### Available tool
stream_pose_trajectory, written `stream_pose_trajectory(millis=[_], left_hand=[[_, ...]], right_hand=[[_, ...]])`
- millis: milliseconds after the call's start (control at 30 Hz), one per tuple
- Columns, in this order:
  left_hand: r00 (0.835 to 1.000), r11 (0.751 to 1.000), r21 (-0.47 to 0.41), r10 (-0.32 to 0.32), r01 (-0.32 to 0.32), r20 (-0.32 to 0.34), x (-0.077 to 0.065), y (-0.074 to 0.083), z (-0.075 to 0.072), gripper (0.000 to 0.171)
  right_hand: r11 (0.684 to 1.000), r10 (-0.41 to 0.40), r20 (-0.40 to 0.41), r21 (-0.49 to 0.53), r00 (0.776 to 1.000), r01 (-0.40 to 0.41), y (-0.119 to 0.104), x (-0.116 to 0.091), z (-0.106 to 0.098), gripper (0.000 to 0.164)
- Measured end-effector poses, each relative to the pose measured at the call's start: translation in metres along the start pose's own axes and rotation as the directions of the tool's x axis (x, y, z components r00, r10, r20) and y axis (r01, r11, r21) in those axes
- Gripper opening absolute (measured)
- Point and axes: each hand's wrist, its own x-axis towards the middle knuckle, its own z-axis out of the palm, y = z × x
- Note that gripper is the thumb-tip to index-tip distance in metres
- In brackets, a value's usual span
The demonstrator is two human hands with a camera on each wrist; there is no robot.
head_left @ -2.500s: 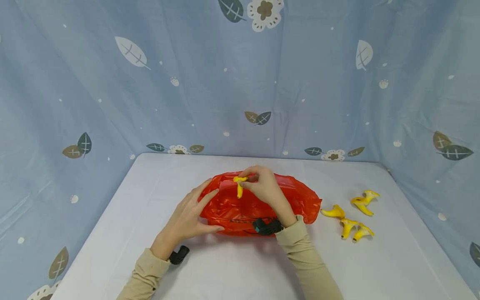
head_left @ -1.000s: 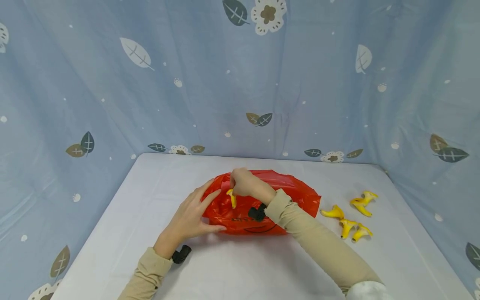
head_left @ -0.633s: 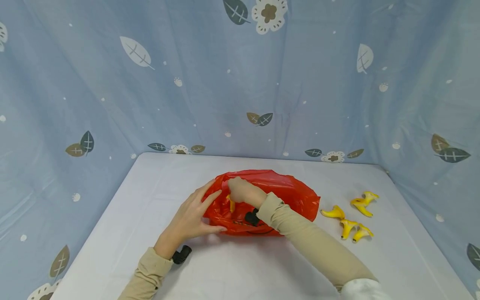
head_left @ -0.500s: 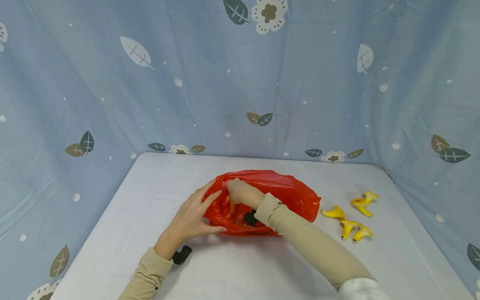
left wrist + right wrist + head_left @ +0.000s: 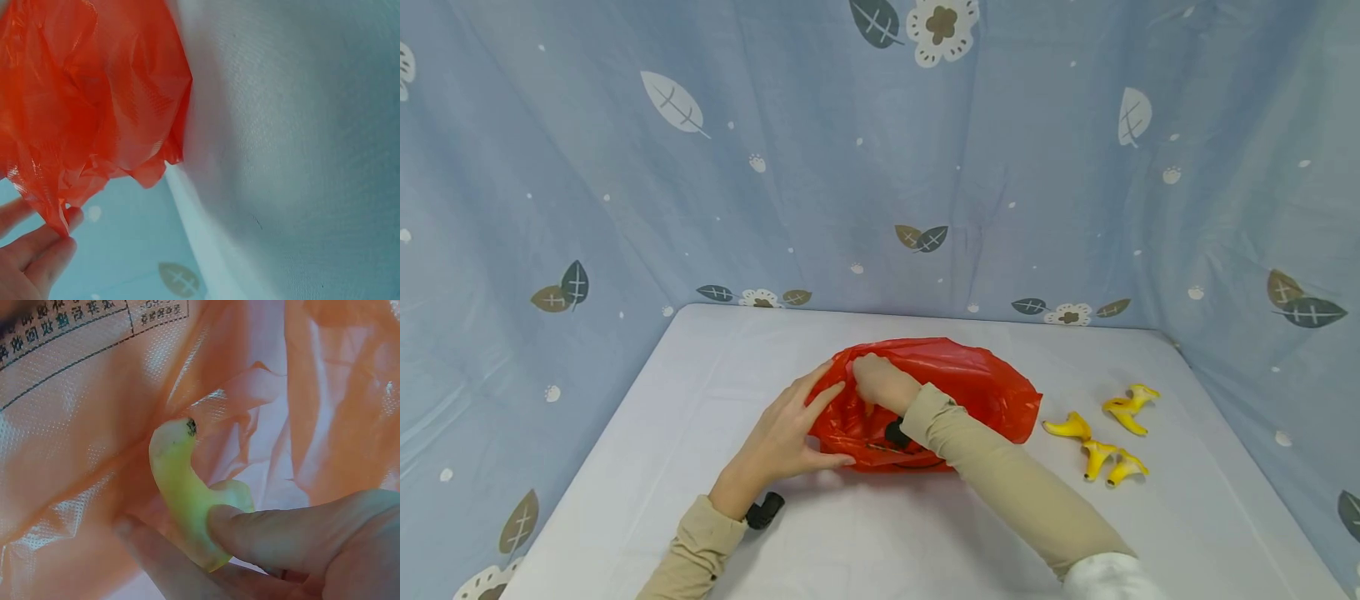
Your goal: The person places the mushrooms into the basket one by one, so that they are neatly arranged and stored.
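A red plastic bag (image 5: 977, 379) lies with its mouth spread on the white table. My left hand (image 5: 778, 437) is at the bag's left end, thumb along the near side; in the left wrist view, the bag's edge is caught between its fingertips (image 5: 59, 250). Inside the bag, my right hand (image 5: 883, 385) pinches a yellow chanterelle mushroom (image 5: 178, 478) between thumb and fingers, its dark-tipped stem pointing away from the hand. From the head view, the bag and hand hide nearly all of this mushroom.
Several more chanterelles (image 5: 1098, 458) lie to the right of the bag, one group near it and others (image 5: 1131, 408) farther back. The white table (image 5: 857, 542) ends at a blue patterned curtain (image 5: 820, 192) behind. Printed writing (image 5: 59, 331) shows on the bag.
My right hand has lowered the chanterelle from above the bag's mouth down into its left part, and the right forearm now slants across the bag. My left hand has stayed at the left edge.
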Motion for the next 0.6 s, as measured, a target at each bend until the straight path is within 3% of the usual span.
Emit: stream_pose_trajectory(millis=[600], left_hand=[[1.0,1.0,0.004,0.016,-0.016,-0.009,0.0006,0.0002,0.0013,0.097]], right_hand=[[1.0,-0.009,-0.098,0.009,0.995,0.01,0.006,0.0101,0.006,0.029]])
